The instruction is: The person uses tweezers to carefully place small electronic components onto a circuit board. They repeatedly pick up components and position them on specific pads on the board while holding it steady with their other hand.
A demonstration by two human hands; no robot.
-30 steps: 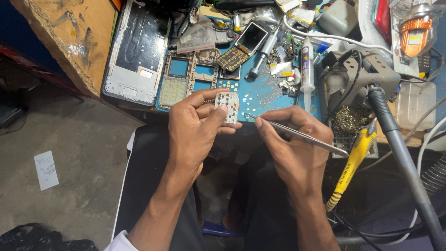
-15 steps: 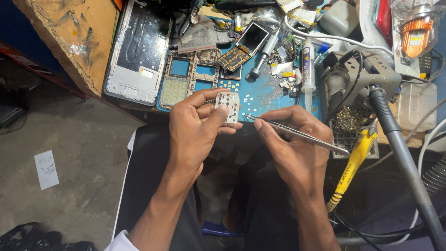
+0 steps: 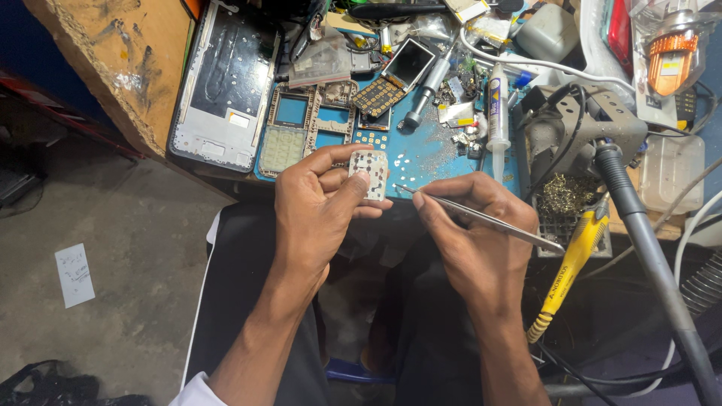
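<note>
My left hand (image 3: 320,207) holds a small pale keypad membrane (image 3: 369,173) between thumb and fingers, just in front of the bench edge. In my right hand (image 3: 477,244) are thin metal tweezers (image 3: 481,218), gripped like a pen. Their tip points left and ends a short way to the right of the keypad piece. Both hands hover over my lap, close to the blue work mat (image 3: 421,150).
Phone parts cover the cluttered bench: a white phone back frame (image 3: 226,86), keypad frames (image 3: 301,128), a small phone with a dark screen (image 3: 395,75), a white syringe tube (image 3: 496,101). A grey stand with a hose (image 3: 647,225) and a yellow-handled tool (image 3: 568,271) sit at right. A paper scrap (image 3: 74,274) lies on the floor.
The tweezers' tip has stayed close to the keypad piece with only slight shifts. Both hands keep their grips.
</note>
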